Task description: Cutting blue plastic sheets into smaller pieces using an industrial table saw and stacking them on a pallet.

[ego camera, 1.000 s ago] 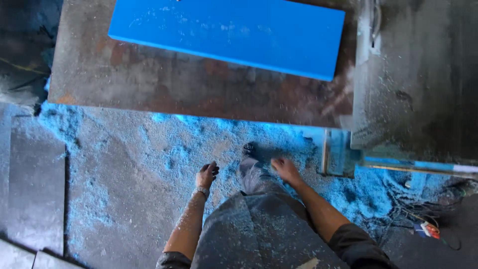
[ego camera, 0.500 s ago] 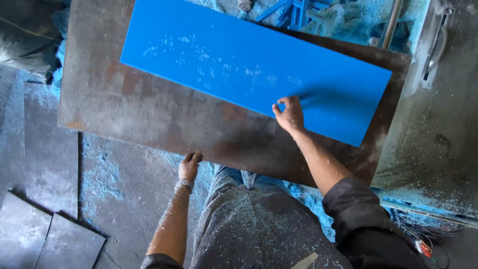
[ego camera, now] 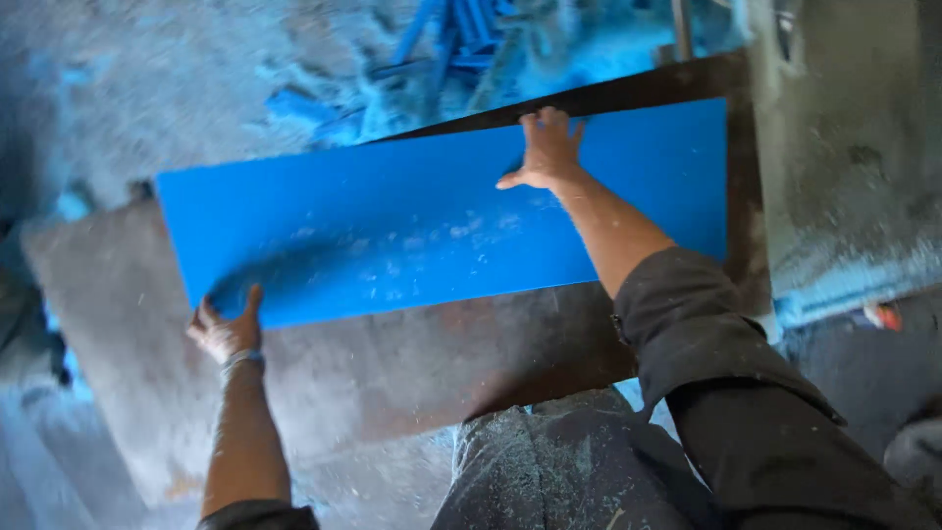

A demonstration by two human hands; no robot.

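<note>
Blue board (ego camera: 412, 236) flat on bench: left grip (ego camera: 226, 329) clutches near corner, right grip (ego camera: 545, 147) hooks far edge.

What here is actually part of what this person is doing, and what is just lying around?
In hand:
- blue panel, lying flat on the table
- left hand, at the panel's near left corner
- right hand, on the panel's far edge
- rusty metal table, bearing the panel

Lying about:
- blue scrap strips beyond the table
- blue dust along the grey machine at right
</note>
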